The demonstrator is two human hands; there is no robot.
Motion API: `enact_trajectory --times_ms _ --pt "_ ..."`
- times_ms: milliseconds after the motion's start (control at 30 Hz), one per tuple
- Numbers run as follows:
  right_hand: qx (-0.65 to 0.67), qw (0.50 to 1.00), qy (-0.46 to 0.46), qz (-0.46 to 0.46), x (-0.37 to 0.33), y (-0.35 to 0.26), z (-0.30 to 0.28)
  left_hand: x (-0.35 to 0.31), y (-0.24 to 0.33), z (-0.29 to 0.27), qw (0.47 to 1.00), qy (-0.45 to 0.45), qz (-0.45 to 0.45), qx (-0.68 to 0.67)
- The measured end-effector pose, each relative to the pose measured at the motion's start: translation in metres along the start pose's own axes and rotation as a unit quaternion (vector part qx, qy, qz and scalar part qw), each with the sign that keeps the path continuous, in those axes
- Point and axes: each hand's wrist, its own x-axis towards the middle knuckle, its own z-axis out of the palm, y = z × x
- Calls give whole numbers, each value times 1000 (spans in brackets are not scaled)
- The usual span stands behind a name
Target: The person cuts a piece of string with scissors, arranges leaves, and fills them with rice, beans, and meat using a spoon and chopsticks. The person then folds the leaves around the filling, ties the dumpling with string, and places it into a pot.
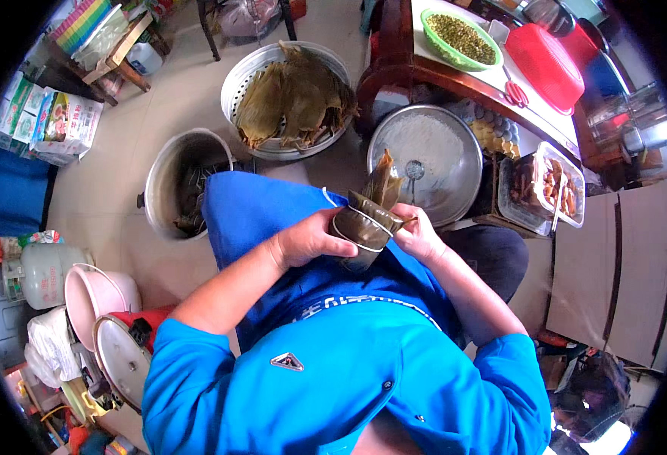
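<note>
Over my lap, a leaf-wrapped dumpling in dark green leaves sits between my two hands. White string runs round it. My left hand is closed on its left side, with the thumb along the string. On the other side my right hand closes on the folded leaf end, its fingertips partly hidden. Just beyond, a loose leaf tip stands up in front of a steel basin of white grains. A round-headed spoon rests in that basin.
A perforated steel bowl holds leaves. Left of my knee, a deep pot contains dark bundles. On the right are a meat container with chopsticks, a green basket of yellow-green beans and red-handled scissors. A pink bucket stands left.
</note>
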Motion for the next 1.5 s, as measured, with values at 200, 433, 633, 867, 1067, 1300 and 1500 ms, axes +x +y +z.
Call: enact_trajectory --times_ms 200,433,633,867,1067,1300,1500 --pt "35 997 29 -59 -5 41 25 -17 -29 23 997 68 23 -9" --pt "-64 990 32 -125 -8 77 11 -30 -15 33 994 89 60 8" --pt "-226 958 90 -149 -8 -5 10 6 44 1 964 228 80 109" --pt "-450 835 -36 -315 -9 -119 39 62 94 -23 631 53 23 773" --pt "-371 872 -13 -318 -5 -121 -4 38 67 14 731 -32 4 681" --pt "-350 887 -20 -301 -17 -101 -12 26 6 8 879 65 104 461" --pt "-180 970 -72 -145 -9 -48 -19 8 -15 10 936 82 130 317"
